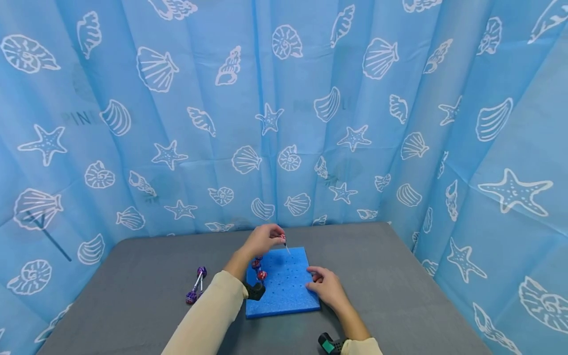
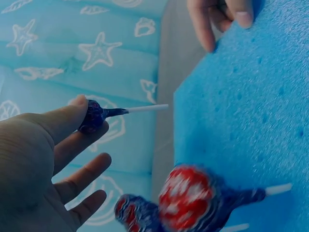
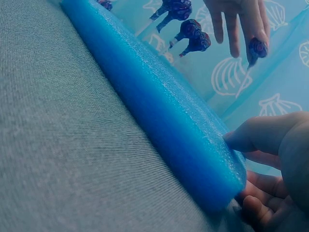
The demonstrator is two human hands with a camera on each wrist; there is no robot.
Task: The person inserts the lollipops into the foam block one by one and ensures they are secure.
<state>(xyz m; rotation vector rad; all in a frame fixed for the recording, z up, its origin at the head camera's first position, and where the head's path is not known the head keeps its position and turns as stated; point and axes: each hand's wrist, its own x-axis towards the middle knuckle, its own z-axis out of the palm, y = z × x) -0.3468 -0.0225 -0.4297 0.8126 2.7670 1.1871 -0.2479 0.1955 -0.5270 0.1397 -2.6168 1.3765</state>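
My left hand [image 1: 262, 240] pinches a lollipop [image 2: 92, 117] by its wrapped, dark purple-blue head between thumb and fingertips. Its white stick points down over the far part of a blue foam board [image 1: 284, 304], clear of the surface. Rows of small holes dot the board. Several wrapped lollipops [image 2: 187, 199] in red and dark blue stand upright along its left side, partly hidden by the left arm in the head view. At the board's right edge, my right hand [image 1: 327, 287] grips the foam, thumb on top and the other fingers curled against the side.
A few purple-wrapped lollipops [image 1: 192, 297] lie on the grey table [image 1: 146, 281], left of the board. A blue curtain [image 1: 275, 143] with white shell and starfish prints hangs behind the table and along its sides.
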